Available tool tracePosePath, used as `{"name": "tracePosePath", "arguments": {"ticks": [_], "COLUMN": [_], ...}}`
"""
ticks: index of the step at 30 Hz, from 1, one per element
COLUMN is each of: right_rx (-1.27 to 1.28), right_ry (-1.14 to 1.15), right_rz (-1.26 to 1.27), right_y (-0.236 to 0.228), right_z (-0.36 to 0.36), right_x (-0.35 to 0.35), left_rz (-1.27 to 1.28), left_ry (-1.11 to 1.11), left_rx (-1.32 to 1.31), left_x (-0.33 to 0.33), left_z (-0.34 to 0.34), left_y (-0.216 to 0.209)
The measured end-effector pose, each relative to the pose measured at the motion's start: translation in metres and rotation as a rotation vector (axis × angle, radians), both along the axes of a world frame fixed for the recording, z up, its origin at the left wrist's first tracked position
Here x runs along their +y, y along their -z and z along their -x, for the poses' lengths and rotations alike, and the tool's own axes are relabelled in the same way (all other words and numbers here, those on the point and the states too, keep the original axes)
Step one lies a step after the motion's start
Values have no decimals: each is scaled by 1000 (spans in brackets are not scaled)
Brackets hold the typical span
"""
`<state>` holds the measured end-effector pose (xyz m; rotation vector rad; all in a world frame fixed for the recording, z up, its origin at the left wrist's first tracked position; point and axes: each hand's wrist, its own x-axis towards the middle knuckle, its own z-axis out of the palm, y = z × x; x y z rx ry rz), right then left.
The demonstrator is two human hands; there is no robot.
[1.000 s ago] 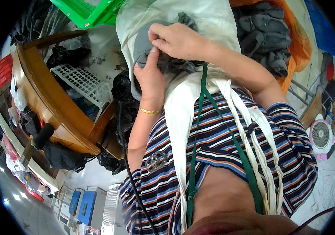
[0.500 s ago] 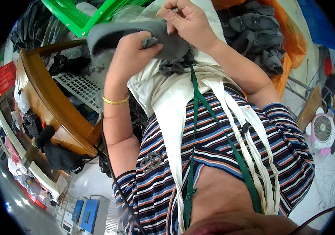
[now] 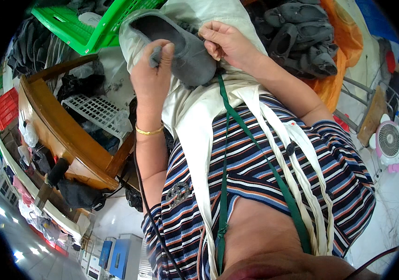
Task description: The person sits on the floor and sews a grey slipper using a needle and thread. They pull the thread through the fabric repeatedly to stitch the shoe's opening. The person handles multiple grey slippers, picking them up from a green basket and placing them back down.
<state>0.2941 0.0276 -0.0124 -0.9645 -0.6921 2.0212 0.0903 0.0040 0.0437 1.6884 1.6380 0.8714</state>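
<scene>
A dark grey cloth shoe point(image 3: 193, 63) lies across the pale apron point(image 3: 199, 119) on my lap, its opening turned up and toward the far left. My left hand point(image 3: 152, 70) is closed at the shoe's near-left side, with a small folded grey cloth piece point(image 3: 154, 57) between thumb and fingers. Whether that piece is joined to the shoe, I cannot tell. Above the shoe's right side, my right hand point(image 3: 232, 44) pinches thumb and forefinger together. Anything in that pinch is too small to make out.
More grey shoes point(image 3: 302, 37) are heaped in an orange bag point(image 3: 348, 51) at the far right. A green basket point(image 3: 92, 37) stands at the far left. Nearer on the left are a wooden table point(image 3: 64, 135) and a white crate point(image 3: 97, 109). A small fan point(image 3: 389, 141) stands at right.
The shoe has turned so that its opening faces up, and its blur is gone. My left hand has moved slightly left and down; my right hand has lowered toward the shoe.
</scene>
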Motion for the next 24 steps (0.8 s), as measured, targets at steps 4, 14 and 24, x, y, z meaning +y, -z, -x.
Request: {"name": "tracePosePath", "arguments": {"ticks": [4, 14, 24], "right_rx": [-18, 88, -69], "right_ry": [-18, 381, 293], "right_rz": [-21, -23, -186], "right_y": [-10, -6, -10], "right_z": [-1, -53, -42], "right_x": [5, 23, 14], "left_rz": [284, 353, 466], "left_ry": [29, 40, -248], "left_rx": [-57, -430, -628], "left_x": [-12, -22, -54], "left_z": [3, 7, 7], "left_y": [29, 35, 21]}}
